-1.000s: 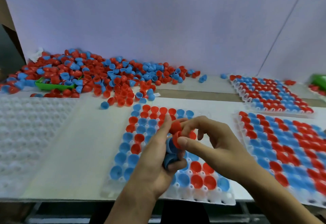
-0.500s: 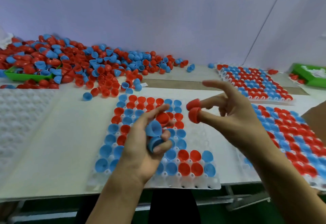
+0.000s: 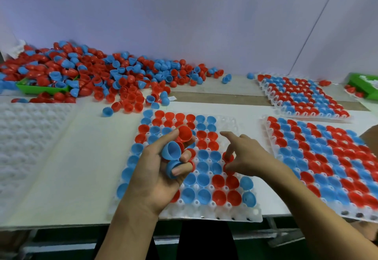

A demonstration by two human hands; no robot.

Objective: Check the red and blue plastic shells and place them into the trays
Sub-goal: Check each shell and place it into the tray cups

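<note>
My left hand (image 3: 157, 175) hovers over the clear middle tray (image 3: 229, 125) and grips a bunch of shells: a blue shell (image 3: 171, 150) with its hollow side up, a red shell (image 3: 185, 133) above it and another blue one (image 3: 172, 167) below. My right hand (image 3: 248, 158) is low over the tray's right part, with two red shells (image 3: 227, 158) at its thumb and fingers, pressed down at the tray's cells; its index finger points left. Most of the tray's cells hold red and blue shells.
A big loose pile of red and blue shells (image 3: 114, 75) lies at the back left, partly over a green bin (image 3: 41, 88). A white empty tray (image 3: 26, 136) sits at the left. Two filled trays (image 3: 302, 96) (image 3: 327, 157) lie at the right, with a green box (image 3: 364, 84) beyond.
My right hand has come down from mid-air with the two red shells to the tray's right side. My left hand has stayed over the tray with its bunch of shells.
</note>
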